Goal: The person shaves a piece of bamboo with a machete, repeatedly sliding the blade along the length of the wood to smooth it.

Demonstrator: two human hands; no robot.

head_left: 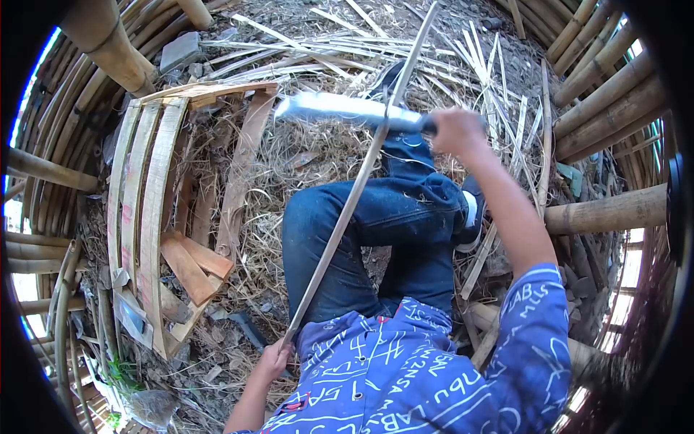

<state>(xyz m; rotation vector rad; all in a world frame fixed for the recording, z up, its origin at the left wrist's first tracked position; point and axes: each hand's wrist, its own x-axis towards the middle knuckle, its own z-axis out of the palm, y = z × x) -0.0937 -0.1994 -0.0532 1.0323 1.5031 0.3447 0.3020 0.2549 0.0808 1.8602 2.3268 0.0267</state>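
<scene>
A long pale strip of bamboo or wood point(338, 230) runs diagonally from the top of the view down across my thigh. Its lower end is in my left hand point(276, 360), whose fingers are closed round it beside my hip. My right hand point(458, 132) is wrapped round the dark handle of a large knife point(340, 106). The blade, smeared by motion, points left and crosses the strip above my knee. Whether the blade's edge touches the strip I cannot tell.
A wooden crate point(153, 195) with loose boards point(189, 269) lies at the left. Thin split strips point(318, 52) and shavings cover the ground. Bamboo poles point(611, 215) stand around both sides. A dark tool point(248, 331) lies near my left hand, and a grey block point(181, 50) sits at upper left.
</scene>
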